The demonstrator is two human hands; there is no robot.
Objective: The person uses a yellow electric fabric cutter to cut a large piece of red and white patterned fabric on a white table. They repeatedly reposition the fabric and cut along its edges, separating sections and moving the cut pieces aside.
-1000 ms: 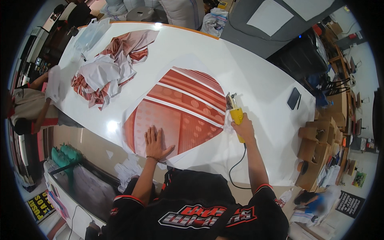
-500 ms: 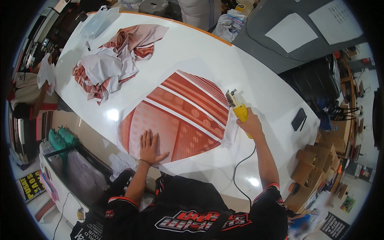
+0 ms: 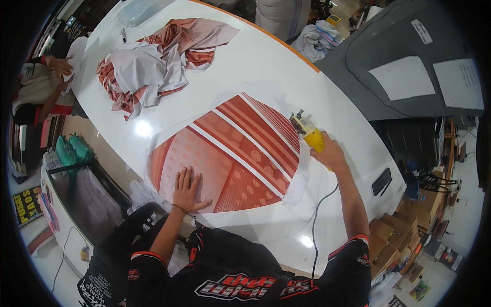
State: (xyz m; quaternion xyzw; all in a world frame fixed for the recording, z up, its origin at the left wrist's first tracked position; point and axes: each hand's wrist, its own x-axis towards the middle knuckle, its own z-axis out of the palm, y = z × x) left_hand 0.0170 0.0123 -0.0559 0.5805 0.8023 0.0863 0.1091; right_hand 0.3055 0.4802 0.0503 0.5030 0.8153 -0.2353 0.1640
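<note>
A red, pink and white patterned fabric piece [image 3: 240, 153] lies flat on the white table, with pale material showing around its edges. My left hand [image 3: 187, 193] rests palm down on its near left part, fingers spread. In my right hand [image 3: 330, 153] is a yellow electric fabric cutter [image 3: 313, 139], gripped around its body. The cutter's metal head touches or stands right beside the piece's right edge; I cannot tell whether the blade is in cloth. From its rear, a dark cord [image 3: 315, 220] trails toward me. A crumpled heap of matching fabric [image 3: 140, 69] lies at the far left.
A dark phone [image 3: 381, 181] with a pen-like stick lies near the table's right edge. A marker [image 3: 123, 35] and clear plastic [image 3: 140, 13] are at the far left. Another person's hands [image 3: 60, 66] hold something white beyond the left edge. Cardboard boxes [image 3: 391, 235] stand at right.
The whole view has shifted and turned slightly. My cutter appears a little farther up the fabric's right edge, away from me. My left hand stays flat on the cloth.
</note>
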